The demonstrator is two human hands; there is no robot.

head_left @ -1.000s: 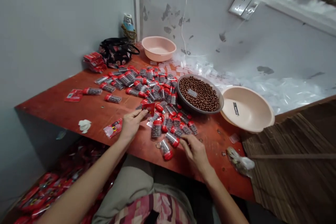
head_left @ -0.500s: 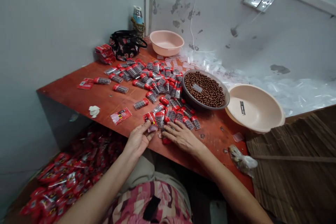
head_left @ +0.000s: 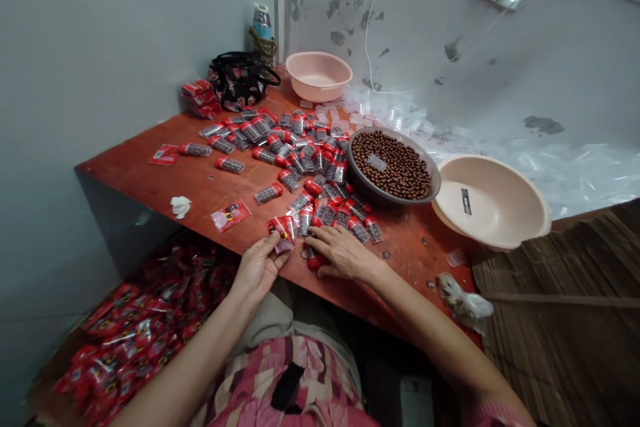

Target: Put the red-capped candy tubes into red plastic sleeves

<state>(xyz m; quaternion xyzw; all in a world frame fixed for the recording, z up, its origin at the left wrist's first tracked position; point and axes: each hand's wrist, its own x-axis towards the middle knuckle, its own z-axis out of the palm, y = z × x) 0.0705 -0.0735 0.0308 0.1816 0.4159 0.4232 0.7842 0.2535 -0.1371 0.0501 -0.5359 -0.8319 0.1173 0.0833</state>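
Observation:
Near the table's front edge, my left hand (head_left: 257, 265) pinches a red printed pouch (head_left: 281, 227) with a clear lower part, between thumb and fingers. Just to the right, my right hand (head_left: 343, 252) curls over a small red-capped tube (head_left: 315, 259) on the table; its fingers hide most of that tube. Beyond both hands spreads a heap of clear tubes (head_left: 300, 163) with red caps and dark brown balls inside. Another red pouch (head_left: 231, 215) lies flat to the left of my left hand.
A grey bowl of brown balls (head_left: 393, 167) stands behind the heap, beside a cream basin (head_left: 500, 207). A pink basin (head_left: 319, 75), a black bag (head_left: 240, 80) and clear empty tubes (head_left: 565, 173) lie farther back. Filled red pouches (head_left: 135, 340) pile below the table's left edge.
My left hand has shifted slightly left with the pouch. My right hand's fingers have drawn in more tightly over the red-capped tube. The camera view has tilted a little.

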